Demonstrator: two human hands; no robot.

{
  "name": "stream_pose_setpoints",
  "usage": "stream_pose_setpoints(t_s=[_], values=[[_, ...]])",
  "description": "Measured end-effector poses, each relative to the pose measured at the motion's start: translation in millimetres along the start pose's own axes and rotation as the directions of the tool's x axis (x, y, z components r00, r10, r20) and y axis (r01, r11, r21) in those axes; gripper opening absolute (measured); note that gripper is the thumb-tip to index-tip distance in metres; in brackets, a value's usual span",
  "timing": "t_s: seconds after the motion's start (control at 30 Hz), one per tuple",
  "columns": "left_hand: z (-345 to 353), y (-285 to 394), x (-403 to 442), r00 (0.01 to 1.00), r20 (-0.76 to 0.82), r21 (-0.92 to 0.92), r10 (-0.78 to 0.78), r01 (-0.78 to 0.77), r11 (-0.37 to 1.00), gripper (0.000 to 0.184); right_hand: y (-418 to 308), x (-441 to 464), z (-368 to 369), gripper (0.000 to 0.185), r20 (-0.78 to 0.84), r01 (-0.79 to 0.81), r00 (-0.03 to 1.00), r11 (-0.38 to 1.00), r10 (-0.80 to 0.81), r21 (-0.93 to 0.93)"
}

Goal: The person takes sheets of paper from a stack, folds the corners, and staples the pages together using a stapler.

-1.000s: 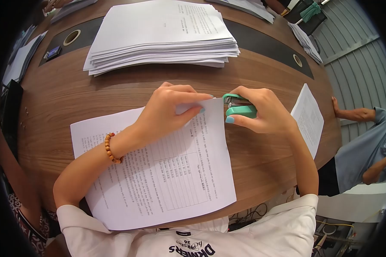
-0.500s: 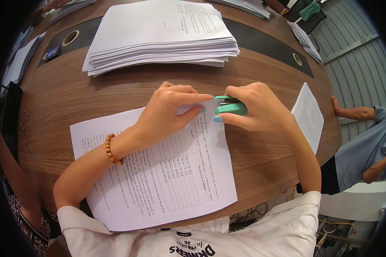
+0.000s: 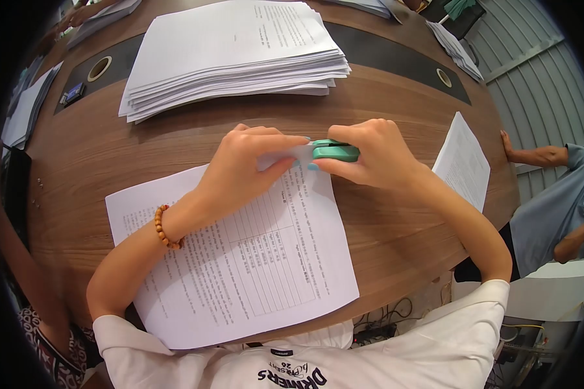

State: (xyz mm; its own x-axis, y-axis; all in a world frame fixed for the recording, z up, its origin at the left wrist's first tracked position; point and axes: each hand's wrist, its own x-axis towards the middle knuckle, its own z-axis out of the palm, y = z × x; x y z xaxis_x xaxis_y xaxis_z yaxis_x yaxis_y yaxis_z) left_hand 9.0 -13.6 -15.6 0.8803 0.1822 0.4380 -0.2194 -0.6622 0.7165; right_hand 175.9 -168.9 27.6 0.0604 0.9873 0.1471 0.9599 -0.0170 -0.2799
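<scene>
My left hand pinches the upper corner of a printed sheaf of paper between thumb and fingers, lifting that corner off the table. In my right hand is a green stapler, wrapped by the fingers and thumb, its jaws around the same corner. The tips of both hands nearly meet there. The rest of the sheaf lies on the table before me and shows text and a ruled table. How many sheets it has, I cannot tell.
A tall stack of printed paper stands beyond my hands. Another printed sheaf lies at the right, near a person's hand on the table edge. A small dark blue box sits at the left, and cables hang below the edge.
The stapler and both hands have shifted slightly left. The stapler's jaws look closer together on the paper corner, and my right elbow has swung outward.
</scene>
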Motion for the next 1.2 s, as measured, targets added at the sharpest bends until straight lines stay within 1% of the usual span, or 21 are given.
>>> stream_pose_setpoints(t_s=[0.07,0.13,0.17,0.2,0.23,0.27,0.3,0.37,0.4,0.47,0.53,0.57,0.63,0.7,0.83,0.93,1.0,1.03,1.07,1.17,1.2], values=[[-5.8,0.5,1.7,1.000,-0.021,-0.053,-0.020,0.018,0.998,0.032,1.6,-0.2,-6.9,0.032,-0.001,0.033,0.999,0.999,-0.033,0.026],[-20.6,5.3,7.3,0.959,0.183,-0.208,-0.215,0.252,0.945,0.032,4.8,-7.2,-23.2,0.033,0.118,-0.125,0.989,0.946,0.093,0.299],[-30.1,3.0,9.9,0.961,0.180,-0.200,-0.212,0.247,0.948,0.032,9.3,-13.3,-28.7,0.033,0.108,-0.118,0.990,0.947,0.089,0.298],[-42.5,-2.3,11.1,0.926,0.319,-0.199,-0.200,0.272,0.942,0.034,14.8,-21.5,-33.8,0.035,0.087,-0.226,0.974,0.883,0.208,0.412],[-56.3,-2.6,12.9,0.872,0.452,-0.194,-0.188,0.302,0.933,0.037,20.8,-30.1,-39.3,0.037,0.085,-0.319,0.942,0.789,0.324,0.525],[-74.7,0.6,13.3,0.795,0.559,-0.192,-0.237,0.401,0.896,0.037,26.7,-39.5,-42.5,0.037,0.072,-0.306,0.946,0.792,0.317,0.528],[-89.6,-3.0,7.9,0.796,0.555,-0.178,-0.240,0.396,0.901,0.037,32.3,-50.8,-43.4,0.041,0.066,-0.354,0.920,0.748,0.385,0.562],[-119.4,-9.7,-4.6,0.580,0.793,-0.013,-0.187,0.323,0.946,0.031,39.3,-72.5,-41.5,0.044,0.054,-0.385,0.894,0.700,0.445,0.602],[-128.9,-6.8,-8.1,0.582,0.789,0.002,-0.197,0.318,0.948,0.031,40.6,-84.0,-38.2,0.047,0.022,-0.390,0.870,0.660,0.493,0.642],[-149.2,4.2,-12.7,0.598,0.713,0.212,-0.366,0.314,0.925,0.024,39.3,-99.4,-35.0,0.050,-0.021,-0.375,0.847,0.625,0.531,0.684],[-193.2,21.2,-2.5,0.789,0.440,0.327,-0.429,0.305,0.895,0.018,35.7,-110.7,-30.9,0.032,-0.039,-0.375,0.798,0.548,0.601,0.748],[-221.4,20.1,10.4,0.894,0.304,0.452,-0.330,0.170,0.876,0.019,36.3,-115.3,-30.0,0.032,-0.041,-0.369,0.801,0.547,0.597,0.752],[-277.6,18.1,36.1,0.996,-0.004,0.745,-0.092,0.065,0.664,0.023,37.6,-123.1,-29.1,0.032,-0.026,-0.347,0.812,0.517,0.584,0.783],[-290.2,18.4,63.4,0.969,-0.158,0.928,0.191,0.080,0.363,0.020,39.6,-127.3,-25.4,0.032,-0.048,-0.309,0.827,0.525,0.560,0.793],[-214.7,3.8,124.8,0.909,-0.018,0.982,0.417,0.094,-0.162,0.014,37.0,-127.7,-17.3,0.032,-0.083,-0.232,0.841,0.496,0.534,0.837],[-139.7,-31.1,134.2,0.922,0.122,0.948,0.368,0.002,-0.319,0.011,33.2,-127.8,-13.0,0.031,-0.075,-0.236,0.843,0.491,0.533,0.838],[-99.4,-64.9,118.6,0.966,0.100,0.995,0.240,-0.091,-0.050,0.014,32.4,-132.4,-11.8,0.031,-0.069,-0.237,0.846,0.488,0.529,0.840],[-90.1,-58.0,103.3,0.957,0.208,0.978,0.202,-0.199,-0.067,0.014,32.1,-134.3,-10.4,0.031,-0.054,-0.246,0.847,0.480,0.528,0.842],[-80.5,-74.5,95.2,0.959,0.215,0.971,0.186,-0.230,0.064,0.014,32.0,-136.4,-9.4,0.032,-0.044,-0.257,0.839,0.466,0.543,0.847],[-66.5,-72.0,86.5,0.984,0.148,0.977,-0.104,-0.129,0.172,0.025,25.6,-140.5,-9.8,0.033,-0.035,-0.286,0.815,0.454,0.578,0.844],[-66.0,-69.1,86.7,0.983,0.157,0.975,-0.101,-0.137,0.175,0.025,25.1,-141.1,-9.4,0.033,-0.035,-0.289,0.809,0.450,0.586,0.845]])
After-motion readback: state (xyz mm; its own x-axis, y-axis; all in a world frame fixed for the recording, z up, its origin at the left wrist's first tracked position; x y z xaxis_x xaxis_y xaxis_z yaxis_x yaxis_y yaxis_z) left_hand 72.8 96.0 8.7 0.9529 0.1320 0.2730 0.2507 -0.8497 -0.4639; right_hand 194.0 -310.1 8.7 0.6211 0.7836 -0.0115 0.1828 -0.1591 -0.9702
